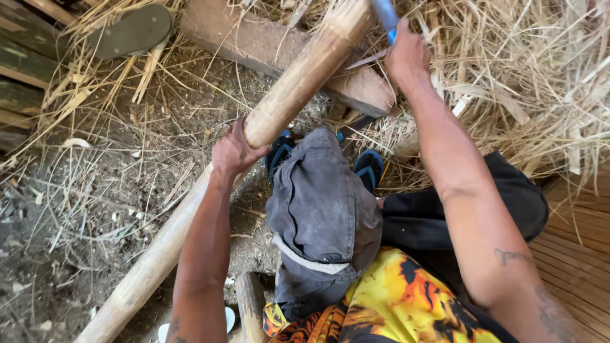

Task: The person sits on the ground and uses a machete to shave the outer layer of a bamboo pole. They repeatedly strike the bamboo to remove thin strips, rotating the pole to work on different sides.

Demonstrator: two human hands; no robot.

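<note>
The hands are both busy on one long bamboo pole [210, 209]. The left hand [234, 151] is wrapped around the pole near its middle, fingers curled over the top, clamping it so it cannot roll or slide. The right hand [406, 58] is closed in a fist around a blue-handled blade [385, 18], held up near the pole's far end, where the bamboo looks frayed into strips; the cutting edge itself runs out of the top of the view, so I cannot tell where it bites.

The pole runs slantwise over the ground, its near end low at the bottom left edge, its far end raised and resting on a flat wooden block [279, 54] near the top edge. That prop seems to lift the working end off the dirt and give it something firm beneath.

The person sits low behind it, a grey cloth [321, 209] draped over the knee, feet in blue sandals [368, 168] planted just behind the pole. Dry straw and bamboo shavings [527, 82] are heaped along the right side, and a dark loose sandal [130, 30] lies at the top left corner of the ground [70, 228].
</note>
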